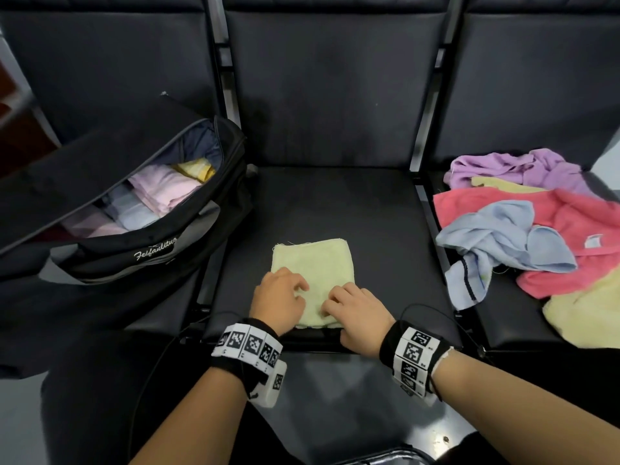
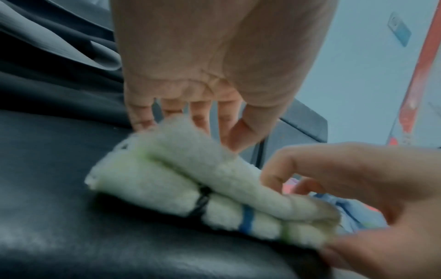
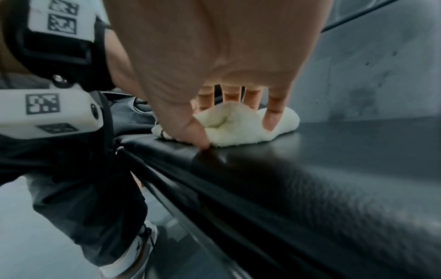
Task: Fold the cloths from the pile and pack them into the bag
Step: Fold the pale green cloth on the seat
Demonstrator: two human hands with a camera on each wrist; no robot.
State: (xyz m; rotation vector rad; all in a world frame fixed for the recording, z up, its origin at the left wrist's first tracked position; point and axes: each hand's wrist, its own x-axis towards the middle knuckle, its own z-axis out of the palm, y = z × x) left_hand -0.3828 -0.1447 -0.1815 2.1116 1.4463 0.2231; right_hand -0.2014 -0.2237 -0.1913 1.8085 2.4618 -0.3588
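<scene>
A pale yellow cloth point(image 1: 315, 263) point(image 2: 179, 179) point(image 3: 238, 128) lies folded into a small rectangle on the middle black seat point(image 1: 335, 203), close to its front edge. My left hand point(image 1: 281, 297) point(image 2: 186, 120) rests with fairly straight fingers on the cloth's near left part, thumb off the cloth. My right hand point(image 1: 349, 307) point(image 3: 236, 134) point(image 2: 334, 188) pinches the near right edge, fingers on top and thumb at the seat's front lip. The open black bag point(image 1: 134, 250) on the left seat holds several folded cloths point(image 1: 161, 189). The pile point(image 1: 536, 223) lies on the right seat.
The pile holds purple, pink, light blue and yellow cloths, loose and crumpled. Black seat backs rise behind all three seats. Metal frame bars point(image 1: 432, 209) separate the seats. My dark trousers point(image 3: 78, 188) and a shoe show below the seat edge.
</scene>
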